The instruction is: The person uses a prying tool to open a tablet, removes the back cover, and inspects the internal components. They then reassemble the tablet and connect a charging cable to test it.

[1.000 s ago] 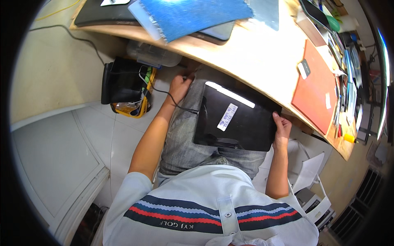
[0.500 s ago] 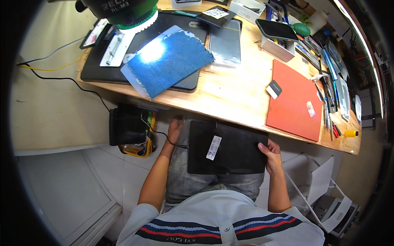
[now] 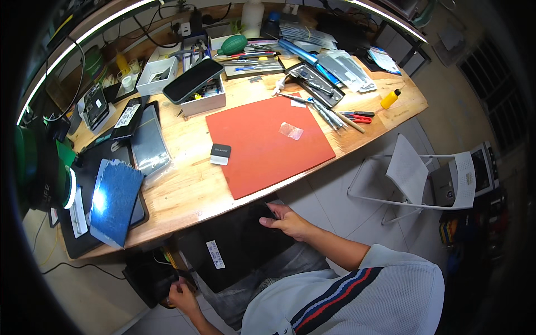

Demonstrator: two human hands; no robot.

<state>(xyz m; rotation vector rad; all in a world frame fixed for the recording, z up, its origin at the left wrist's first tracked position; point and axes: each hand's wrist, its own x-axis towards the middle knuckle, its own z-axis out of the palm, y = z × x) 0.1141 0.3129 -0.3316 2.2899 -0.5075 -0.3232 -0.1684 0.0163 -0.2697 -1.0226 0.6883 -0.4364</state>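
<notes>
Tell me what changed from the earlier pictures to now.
The view swung up, so the whole desk now shows. The left hand dropped from the black slab's edge toward the cables by the floor. The right hand stays on the slab, which still lies on the lap.

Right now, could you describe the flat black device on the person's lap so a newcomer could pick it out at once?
Start at the long wooden workbench and find the big red mat. Just below the bench's near edge, on the person's lap, lies the flat black slab, with the right hand on its corner. Unlike the dark box at the left hand, it carries a white sticker.
</notes>
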